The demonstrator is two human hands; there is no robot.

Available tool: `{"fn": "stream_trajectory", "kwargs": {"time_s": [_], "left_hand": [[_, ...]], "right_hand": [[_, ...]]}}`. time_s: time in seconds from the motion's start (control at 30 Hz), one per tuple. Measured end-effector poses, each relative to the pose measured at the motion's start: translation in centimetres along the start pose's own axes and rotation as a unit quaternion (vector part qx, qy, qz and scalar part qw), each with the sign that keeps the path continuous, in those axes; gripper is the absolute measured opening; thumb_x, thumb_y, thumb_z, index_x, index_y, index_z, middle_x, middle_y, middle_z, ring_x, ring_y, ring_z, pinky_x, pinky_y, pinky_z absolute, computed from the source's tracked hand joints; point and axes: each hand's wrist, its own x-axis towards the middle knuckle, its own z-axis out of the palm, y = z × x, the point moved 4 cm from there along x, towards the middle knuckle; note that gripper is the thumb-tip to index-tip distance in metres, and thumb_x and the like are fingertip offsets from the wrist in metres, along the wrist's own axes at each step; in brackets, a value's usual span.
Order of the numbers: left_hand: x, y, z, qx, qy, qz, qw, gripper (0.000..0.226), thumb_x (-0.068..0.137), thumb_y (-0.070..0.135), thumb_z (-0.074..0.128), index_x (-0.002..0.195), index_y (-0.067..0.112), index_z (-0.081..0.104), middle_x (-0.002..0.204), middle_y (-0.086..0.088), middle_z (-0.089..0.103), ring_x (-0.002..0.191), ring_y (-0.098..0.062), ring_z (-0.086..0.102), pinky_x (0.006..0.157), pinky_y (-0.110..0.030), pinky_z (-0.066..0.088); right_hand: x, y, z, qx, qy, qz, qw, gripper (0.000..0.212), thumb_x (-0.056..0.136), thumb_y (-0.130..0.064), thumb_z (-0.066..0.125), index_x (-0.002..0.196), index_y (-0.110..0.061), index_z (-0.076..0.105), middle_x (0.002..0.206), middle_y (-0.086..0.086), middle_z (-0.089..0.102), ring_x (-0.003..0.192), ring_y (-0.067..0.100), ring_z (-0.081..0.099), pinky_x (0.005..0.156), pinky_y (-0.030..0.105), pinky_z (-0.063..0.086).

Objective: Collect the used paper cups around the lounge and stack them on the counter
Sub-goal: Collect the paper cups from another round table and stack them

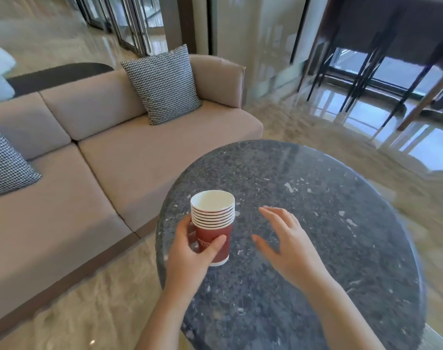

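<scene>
**Table.** Round top [316, 198] of dark grey speckled stone, polished, catching pale reflections. It bears one thing only, listed next.

**Paper cups.** One nested stack [213, 223], red walls with white rims, white lettering on the outermost cup, several rims banded under the open white mouth. It stands near the table's left edge and leans slightly. Whether its base rests on the stone or is just off it cannot be told.

**Left hand** [192, 251]. It is wrapped round the lower red part of the stack, thumb laid across the front over the lettering and fingers curled behind.

**Right hand** [288, 238]. It holds nothing, fingers spread and loosely bent, palm turned toward the stack. It hangs over the stone just to the right of the cups, apart from them.

**Sofa** [139, 152]. Beige upholstery, low back, set just beyond the table's left edge. There is one black-and-white check cushion [162, 84] propped at the far arm and a second cushion [6, 165] of the same cloth at the left.

**Low dark table** [59, 74]. Rounded end, behind the sofa back.

**Floor** [303, 117]. Pale glossy stone, mirroring window light.

**Stools** [366, 66]. Thin dark legs under a high counter at far right, blurred.

**Glazed doors** [129, 21]. Metal-framed, along the far side.
</scene>
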Motion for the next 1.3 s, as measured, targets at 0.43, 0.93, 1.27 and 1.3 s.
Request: {"fn": "stream_trajectory", "kwargs": {"time_s": [0.43,0.93,1.27,1.3], "left_hand": [[-10.3,-3.5,-3.2,-0.039,0.193,-0.058,0.979,0.071,0.047,0.048,0.077,0.111,0.032,0.053,0.104,0.016,0.064,0.089,0.005,0.062,0.071,-0.009,0.049],[-23.8,-4.2,-12.6,-0.037,0.396,-0.061,0.916,0.061,0.050,0.051,0.076,0.105,0.052,0.050,0.103,0.033,0.060,0.095,0.006,0.060,0.069,-0.012,0.050],[-40.0,-6.6,-20.0,-0.091,0.515,-0.078,0.849,0.073,0.046,0.048,0.078,0.113,0.027,0.055,0.102,0.008,0.067,0.087,-0.001,0.065,0.066,-0.014,0.050],[-42.3,-6.7,-20.7,-0.091,0.525,-0.078,0.843,0.077,0.047,0.047,0.078,0.116,0.022,0.054,0.103,0.006,0.067,0.087,-0.002,0.065,0.066,-0.014,0.050]], "right_hand": [[-2.6,-1.4,4.7,-0.004,-0.150,-0.123,0.981,0.052,0.084,-0.036,0.060,0.130,-0.015,0.048,0.136,0.002,0.048,0.129,0.024,0.038,0.107,0.038,0.030],[-8.1,-15.2,9.6,0.032,-0.257,-0.315,0.913,0.051,0.085,-0.037,0.059,0.130,-0.015,0.047,0.134,0.001,0.049,0.125,0.022,0.040,0.106,0.035,0.030],[-21.2,-25.3,12.7,0.036,-0.310,-0.427,0.849,0.050,0.086,-0.040,0.055,0.131,-0.018,0.046,0.134,-0.002,0.048,0.125,0.017,0.041,0.106,0.032,0.030],[-23.2,-26.3,13.0,0.037,-0.319,-0.441,0.838,0.051,0.087,-0.040,0.054,0.131,-0.019,0.045,0.135,-0.003,0.047,0.125,0.017,0.040,0.106,0.032,0.030]]}}
